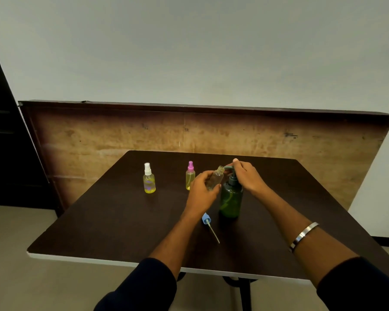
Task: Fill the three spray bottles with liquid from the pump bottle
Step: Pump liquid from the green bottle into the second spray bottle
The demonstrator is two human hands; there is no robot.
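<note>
A green pump bottle (231,198) stands upright on the dark table (121,221). My right hand (248,176) rests on its pump head, fingers over the spout. My left hand (201,191) grips a clear uncapped spray bottle (216,177), tilted with its open mouth right at the spout. The blue spray cap (206,219) with its dip tube lies on the table in front of the pump bottle. A white-capped spray bottle (149,179) and a pink-capped spray bottle (190,176), both holding yellow liquid, stand upright further left.
A wooden board (211,131) leans on the wall behind the table. A dark cabinet (0,142) stands at the far left. The table's white front edge (88,259) runs close to me.
</note>
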